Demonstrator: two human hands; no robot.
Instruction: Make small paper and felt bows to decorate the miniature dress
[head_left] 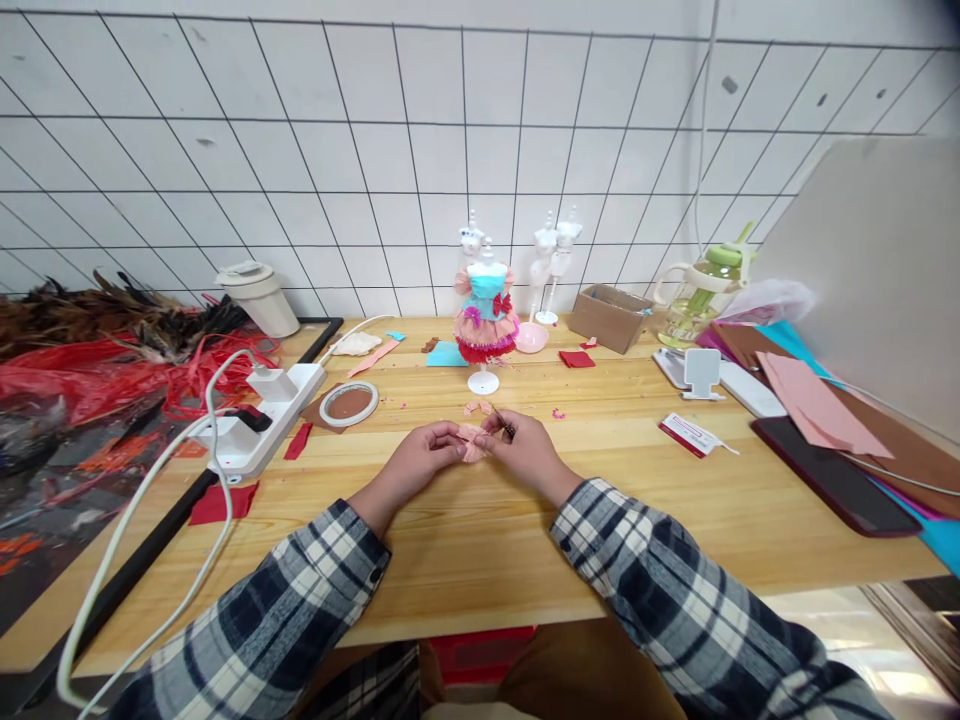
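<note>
Between my two hands, just above the table's middle, is a small ruffled piece of pink crepe paper [472, 437]. My left hand [421, 458] pinches its left edge between thumb and fingers. On the other edge, the thumb and fingers of my right hand [529, 458] are closed. A thin dark tool sticks out from that hand, but its kind is unclear. Small pink scraps [478, 408] lie just beyond my fingertips. Behind them stands a mini dress form [484, 320] on a white base, dressed in turquoise, pink and red ruffles with a red bow.
White dress forms [555, 262] stand by the tiled wall, near a pink bowl [532, 338] and cardboard box [611, 318]. Left are a tape roll [349, 424], a power strip [289, 410] with cables and a cup [259, 300]. A phone [832, 475] and paper sheets lie right.
</note>
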